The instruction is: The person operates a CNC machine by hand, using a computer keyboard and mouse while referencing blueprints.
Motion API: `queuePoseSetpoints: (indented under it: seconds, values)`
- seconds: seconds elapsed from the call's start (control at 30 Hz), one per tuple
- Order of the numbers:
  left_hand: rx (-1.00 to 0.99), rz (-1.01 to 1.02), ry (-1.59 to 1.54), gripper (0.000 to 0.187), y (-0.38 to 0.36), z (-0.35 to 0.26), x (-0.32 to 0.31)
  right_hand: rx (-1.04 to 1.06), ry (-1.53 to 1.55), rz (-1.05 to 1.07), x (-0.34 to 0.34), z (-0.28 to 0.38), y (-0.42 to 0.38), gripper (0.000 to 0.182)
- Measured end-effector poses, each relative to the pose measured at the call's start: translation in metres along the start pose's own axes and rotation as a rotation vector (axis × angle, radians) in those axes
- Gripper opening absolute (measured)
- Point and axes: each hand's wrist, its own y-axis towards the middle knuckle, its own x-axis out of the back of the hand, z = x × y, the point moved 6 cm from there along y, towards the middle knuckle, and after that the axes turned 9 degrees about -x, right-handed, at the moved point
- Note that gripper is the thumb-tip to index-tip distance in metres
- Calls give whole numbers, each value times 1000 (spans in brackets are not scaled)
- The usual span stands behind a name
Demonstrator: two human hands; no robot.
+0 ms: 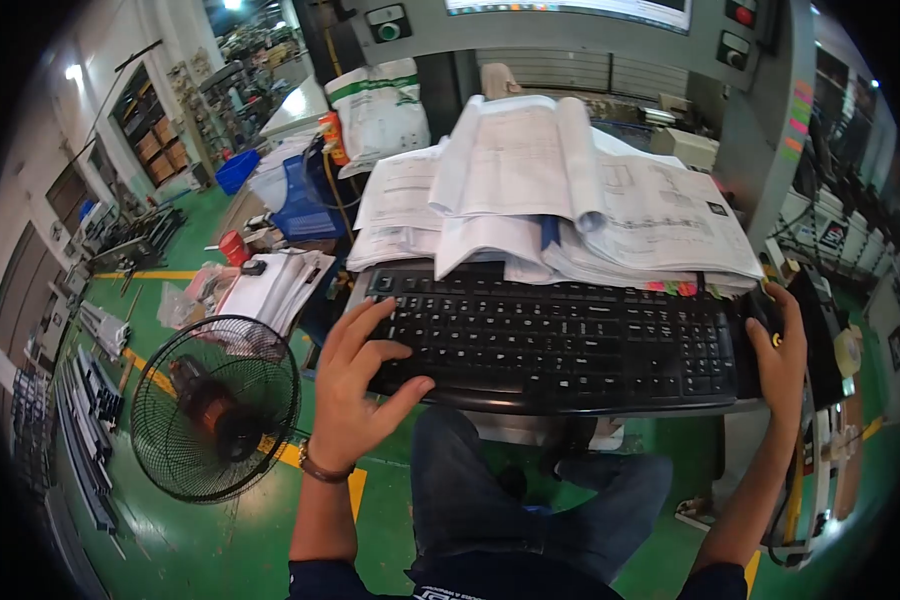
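Note:
A black computer keyboard (pixel 555 345) lies on a shelf in front of me. Over its left end is my left hand (pixel 355 385), fingers spread and fingertips at the leftmost keys. Beyond the keyboard's right end, my right hand (pixel 785 350) is curved around a dark computer mouse (pixel 760 312), which it partly hides. Behind the keyboard rises a thick pile of printed drawings (pixel 660 220), its lower sheets reaching the back row of keys. A rolled, curling sheet (pixel 515 160) tops the pile.
A screen (pixel 590 10) is set in a grey machine panel above. To my left stand a caged fan (pixel 215 410) and a clipboard with papers (pixel 270 290). A white sack (pixel 380 115) sits behind the drawings. A roll of tape (pixel 848 352) is at the right.

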Motion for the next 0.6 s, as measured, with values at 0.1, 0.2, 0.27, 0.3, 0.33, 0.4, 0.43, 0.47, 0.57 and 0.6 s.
queuePoseSetpoints:
  seconds: [0.1,0.2,0.27,0.3,0.33,0.4,0.43,0.47,0.57,0.6]
  values:
    - [10,23,36,50,12,-17,-3,21,-4,-26,1,-1,0,59]
    - [-1,116,-75,52,30,-42,-17,-55,45,-8,2,7,-2,59]
    - [-84,214,-95,54,41,-60,-34,2,7,-15,1,-1,0,57]
    - [-114,269,-56,51,44,-68,-39,30,-14,-26,2,-5,1,56]
    - [-112,285,-41,51,43,-71,-41,13,-36,-42,3,0,0,55]
    - [-162,278,-6,49,53,-77,-48,20,-50,-67,3,-2,-2,55]
    - [-158,289,-32,49,54,-77,-47,21,-40,-67,4,0,-3,55]
    - [-153,287,-43,50,56,-75,-45,22,-28,-62,5,4,-3,55]
    - [-129,257,27,58,57,-70,-40,-75,-12,-49,8,13,-6,54]
    - [-104,238,43,60,58,-68,-37,-100,5,-42,7,13,-6,54]
